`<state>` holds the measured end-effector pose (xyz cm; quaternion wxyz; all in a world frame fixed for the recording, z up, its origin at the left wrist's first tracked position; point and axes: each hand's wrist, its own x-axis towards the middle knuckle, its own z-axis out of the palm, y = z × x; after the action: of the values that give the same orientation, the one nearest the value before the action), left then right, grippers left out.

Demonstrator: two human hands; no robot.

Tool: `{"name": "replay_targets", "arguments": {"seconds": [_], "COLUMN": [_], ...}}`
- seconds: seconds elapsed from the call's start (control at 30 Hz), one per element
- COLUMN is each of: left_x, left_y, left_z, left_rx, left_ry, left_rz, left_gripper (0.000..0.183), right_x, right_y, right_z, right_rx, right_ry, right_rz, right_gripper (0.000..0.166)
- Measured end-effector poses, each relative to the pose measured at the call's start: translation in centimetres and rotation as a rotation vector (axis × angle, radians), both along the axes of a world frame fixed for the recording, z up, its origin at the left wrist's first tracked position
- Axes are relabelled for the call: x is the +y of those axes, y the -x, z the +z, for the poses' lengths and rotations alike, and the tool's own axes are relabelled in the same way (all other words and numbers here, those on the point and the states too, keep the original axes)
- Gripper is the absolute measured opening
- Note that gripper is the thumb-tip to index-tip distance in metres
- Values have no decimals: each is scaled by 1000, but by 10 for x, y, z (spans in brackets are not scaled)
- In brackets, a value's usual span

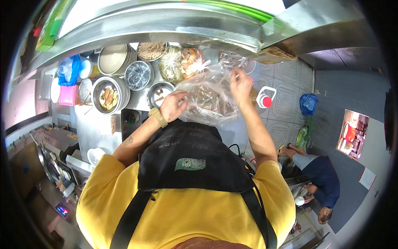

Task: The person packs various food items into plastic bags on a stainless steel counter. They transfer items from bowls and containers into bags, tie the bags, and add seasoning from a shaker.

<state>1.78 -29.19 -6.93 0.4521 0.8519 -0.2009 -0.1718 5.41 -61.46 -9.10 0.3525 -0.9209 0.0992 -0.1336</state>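
Observation:
A large clear plastic bag (214, 99) with dark brown contents bulges in front of my apron. My left hand (173, 105), with a tan watch (158, 117) at its wrist, has its fingers curled at the bag's left edge. On the other side, my right hand (242, 84) is closed on the bag's upper right edge; both hands are slightly blurred. Just left of the bag sits a metal bowl (153, 100) holding a few brown pieces. Behind it stand a knotted bag of greenish food (170, 63) and one of orange-brown pieces (191, 62).
Stacked bowls with sliced pieces (108, 97), stacked plates (112, 59) and a bowl of crumbly food (151, 50) crowd the counter's left. A red-capped jug (265, 101) stands at right. A steel shelf (161, 26) overhangs the far side. Another person (320, 177) works at lower right.

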Motion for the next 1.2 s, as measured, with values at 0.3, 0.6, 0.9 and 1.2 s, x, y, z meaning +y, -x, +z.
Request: {"name": "replay_targets", "arguments": {"seconds": [0.3,0.6,0.9,1.2], "left_x": [13,12,-34,-48], "left_y": [16,14,-15,-22], "left_z": [28,13,7,3], "left_rx": [13,-191,-139,-321], "left_ry": [-13,-93,42,178], "left_rz": [269,15,57,-112], "left_gripper": [24,26,39,50], "right_x": [-139,-84,-46,42], "right_y": [-167,-108,2,66], "right_z": [-174,66,149,52], "right_rx": [64,-175,269,317], "right_ry": [-378,-789,-972,-338], "right_rz": [-232,35,275,479], "right_gripper": [33,15,15,27]}}
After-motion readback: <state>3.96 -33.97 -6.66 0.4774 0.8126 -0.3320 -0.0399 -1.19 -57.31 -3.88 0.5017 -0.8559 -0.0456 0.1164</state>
